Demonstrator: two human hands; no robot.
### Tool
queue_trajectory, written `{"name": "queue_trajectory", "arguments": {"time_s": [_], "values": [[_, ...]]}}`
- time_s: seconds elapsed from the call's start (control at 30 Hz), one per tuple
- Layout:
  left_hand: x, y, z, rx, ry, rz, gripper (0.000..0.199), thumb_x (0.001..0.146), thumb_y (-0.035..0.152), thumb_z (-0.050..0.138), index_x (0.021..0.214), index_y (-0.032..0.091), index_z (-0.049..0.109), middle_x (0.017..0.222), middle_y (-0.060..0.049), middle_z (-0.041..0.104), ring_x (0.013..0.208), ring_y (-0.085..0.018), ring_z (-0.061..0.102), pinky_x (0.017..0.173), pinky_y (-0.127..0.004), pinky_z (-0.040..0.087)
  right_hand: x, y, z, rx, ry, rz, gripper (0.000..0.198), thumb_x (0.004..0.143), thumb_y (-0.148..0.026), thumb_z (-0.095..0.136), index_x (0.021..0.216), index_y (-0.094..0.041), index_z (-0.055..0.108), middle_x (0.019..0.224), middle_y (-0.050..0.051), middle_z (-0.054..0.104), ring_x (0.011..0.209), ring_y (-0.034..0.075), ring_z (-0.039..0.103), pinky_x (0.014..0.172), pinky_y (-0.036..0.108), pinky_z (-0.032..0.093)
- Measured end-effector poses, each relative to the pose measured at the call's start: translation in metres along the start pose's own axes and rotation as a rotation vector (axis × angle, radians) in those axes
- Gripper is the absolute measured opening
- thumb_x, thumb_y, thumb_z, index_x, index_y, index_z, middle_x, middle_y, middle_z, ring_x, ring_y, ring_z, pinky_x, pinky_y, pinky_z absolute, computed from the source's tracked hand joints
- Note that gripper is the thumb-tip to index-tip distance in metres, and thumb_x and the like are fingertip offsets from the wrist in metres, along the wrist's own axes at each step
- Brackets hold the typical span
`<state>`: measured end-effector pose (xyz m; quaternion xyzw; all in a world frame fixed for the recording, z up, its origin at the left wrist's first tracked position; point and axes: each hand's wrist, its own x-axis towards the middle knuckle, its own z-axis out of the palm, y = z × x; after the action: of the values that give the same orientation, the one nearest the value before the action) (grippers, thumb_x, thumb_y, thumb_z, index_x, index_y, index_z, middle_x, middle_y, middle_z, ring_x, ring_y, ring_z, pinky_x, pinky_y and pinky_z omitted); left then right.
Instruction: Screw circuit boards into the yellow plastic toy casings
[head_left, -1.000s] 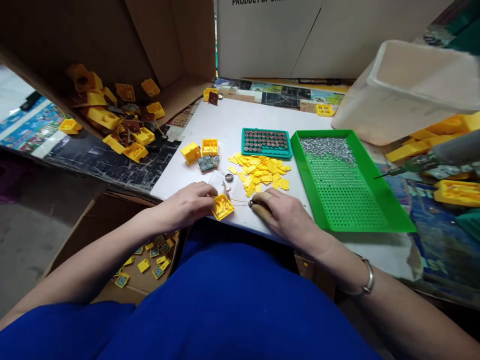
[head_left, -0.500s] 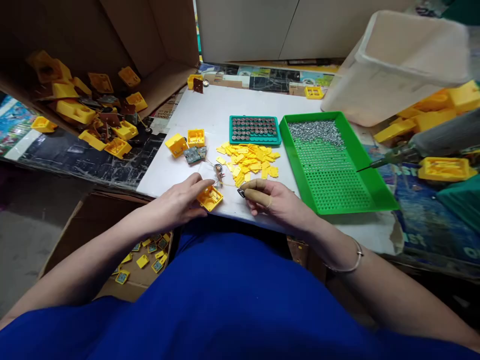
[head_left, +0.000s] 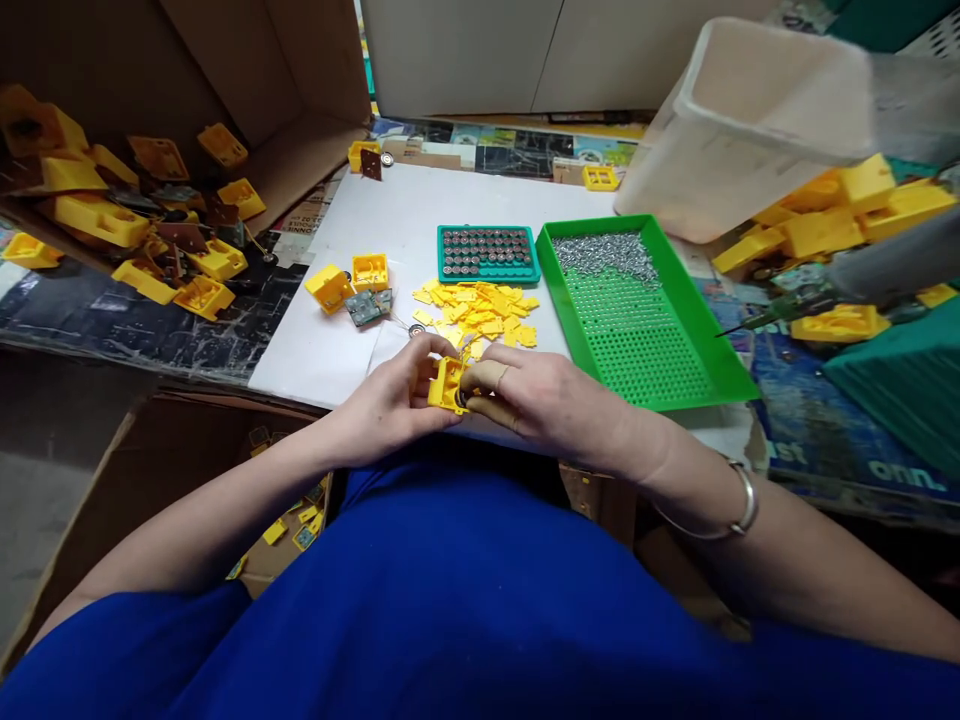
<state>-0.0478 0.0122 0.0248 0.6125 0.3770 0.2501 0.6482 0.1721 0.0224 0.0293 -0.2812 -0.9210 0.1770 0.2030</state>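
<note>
Over there, the left hand [head_left: 394, 398] curls round a small, open yellow plastic casing [head_left: 445, 384]; the right hand [head_left: 551, 395], nearly closed, pinches a round dark disc [head_left: 461, 399] at its edge.

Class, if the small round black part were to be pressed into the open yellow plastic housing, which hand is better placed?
Probably the right hand: it holds the small round black part at the open yellow plastic housing, while the left hand grips that housing.
</note>
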Motion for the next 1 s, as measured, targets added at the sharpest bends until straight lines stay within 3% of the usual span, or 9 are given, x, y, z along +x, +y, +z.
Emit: {"name": "queue_trajectory", "arguments": {"time_s": [0.1,0.2,0.37,0.5,0.6,0.67,0.73,0.87,1.0], "values": [[0.003,-0.002,0.005,-0.262,-0.04,-0.027,0.048,0.078,0.02,0.074,0.113,0.023,0.042,0.091,0.001,0.063,0.086,-0.014,0.065,0.075,-0.026,0.051,0.003,-0.003,-0.009,-0.035,-0.051,-0.01,0.027,0.101,-0.031,0.05,0.09,-0.015,0.069,0.084,0.006,0.063,0.074,0.014,0.057,0.065,0.026,0.042],[0.006,-0.001,0.009,-0.379,-0.009,-0.046,0.045,0.077,0.018,0.077,0.109,0.022,0.045,0.09,0.001,0.067,0.086,-0.013,0.067,0.078,-0.026,0.053,0.005,-0.004,-0.012,-0.105,-0.031,-0.043,0.033,0.101,-0.032,0.049,0.083,-0.015,0.071,0.082,0.007,0.063,0.075,0.016,0.056,0.064,0.028,0.04],[0.012,-0.004,0.013,-0.47,0.101,-0.052,0.043,0.075,0.017,0.08,0.1,0.021,0.045,0.083,0.002,0.071,0.075,-0.012,0.069,0.074,-0.025,0.057,0.004,-0.004,-0.01,-0.057,0.045,-0.1,0.028,0.099,-0.019,0.045,0.097,-0.012,0.072,0.085,0.01,0.063,0.078,0.017,0.057,0.067,0.029,0.047],[0.01,0.0,0.012,-0.496,0.181,-0.035,0.045,0.073,0.016,0.08,0.102,0.021,0.046,0.082,0.002,0.07,0.068,-0.013,0.07,0.06,-0.021,0.056,-0.003,0.002,-0.002,0.157,0.318,-0.048,0.02,0.096,-0.013,0.053,0.109,-0.016,0.069,0.093,0.007,0.067,0.084,0.013,0.065,0.075,0.026,0.056],[0.007,0.005,0.009,-0.566,0.19,-0.087,0.043,0.072,0.015,0.078,0.105,0.02,0.05,0.08,0.001,0.07,0.064,-0.014,0.07,0.051,-0.017,0.051,-0.007,0.012,0.011,0.083,0.473,-0.038,0.025,0.093,-0.013,0.058,0.116,-0.02,0.065,0.111,0.009,0.069,0.107,0.019,0.067,0.092,0.037,0.058],[0.005,0.007,0.006,-0.658,0.134,-0.136,0.042,0.072,0.015,0.076,0.106,0.02,0.051,0.08,-0.001,0.071,0.061,-0.014,0.07,0.048,-0.015,0.049,-0.007,0.019,0.02,-0.008,0.444,-0.099,0.035,0.092,-0.016,0.059,0.127,-0.021,0.06,0.13,0.012,0.064,0.131,0.026,0.055,0.106,0.05,0.052],[0.003,0.007,0.003,-0.737,0.026,-0.19,0.042,0.073,0.016,0.074,0.109,0.022,0.051,0.079,-0.002,0.072,0.059,-0.015,0.071,0.044,-0.014,0.046,-0.006,0.024,0.028,-0.071,0.408,-0.153,0.043,0.093,-0.02,0.059,0.136,-0.02,0.053,0.14,0.015,0.057,0.144,0.03,0.042,0.112,0.056,0.046],[-0.002,0.007,0.001,-0.784,-0.187,-0.265,0.045,0.074,0.021,0.074,0.114,0.024,0.052,0.084,-0.005,0.073,0.055,-0.017,0.071,0.038,-0.015,0.044,-0.004,0.024,0.029,-0.131,0.49,-0.246,0.04,0.095,-0.014,0.056,0.134,-0.019,0.052,0.129,0.015,0.063,0.129,0.023,0.058,0.101,0.041,0.057],[-0.005,0.009,0.006,-0.642,-0.077,-0.216,0.039,0.077,0.02,0.075,0.111,0.023,0.056,0.084,0.0,0.07,0.061,-0.016,0.072,0.048,-0.019,0.054,-0.006,0.015,0.015,-0.058,0.494,-0.214,0.034,0.094,-0.01,0.053,0.127,-0.016,0.059,0.122,0.016,0.067,0.114,0.02,0.066,0.093,0.033,0.06]]}}
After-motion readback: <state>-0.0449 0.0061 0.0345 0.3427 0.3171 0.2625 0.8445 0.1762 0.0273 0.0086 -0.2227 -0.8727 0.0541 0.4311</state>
